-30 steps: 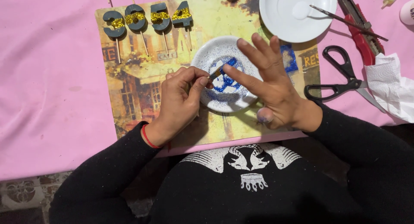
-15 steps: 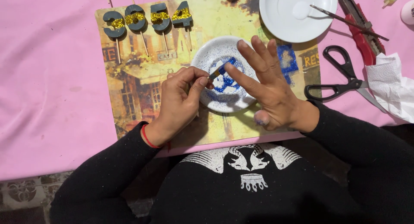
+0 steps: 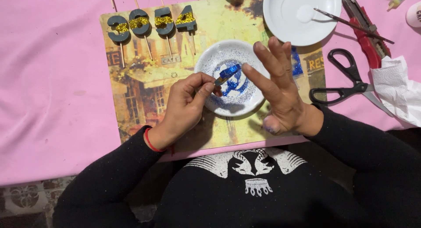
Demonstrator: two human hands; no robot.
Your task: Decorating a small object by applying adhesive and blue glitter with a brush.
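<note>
My left hand pinches a small flat piece coated in blue glitter and holds it over a white saucer that has blue glitter scattered in it. My right hand hovers just right of the saucer, palm up, fingers spread and nothing in it. Its fingertips are close to the glittered piece. Blue glitter sticks to the right thumb. Both sit on a yellow picture placemat.
Several dark number shapes topped with gold glitter, on thin sticks, lie at the placemat's top left. A larger white saucer with a thin brush across it is at the top. Black scissors, a red cutter and crumpled tissue lie right.
My right hand has lifted and turned a little over the saucer's right edge. My left hand still holds the blue glittered piece in nearly the same place.
</note>
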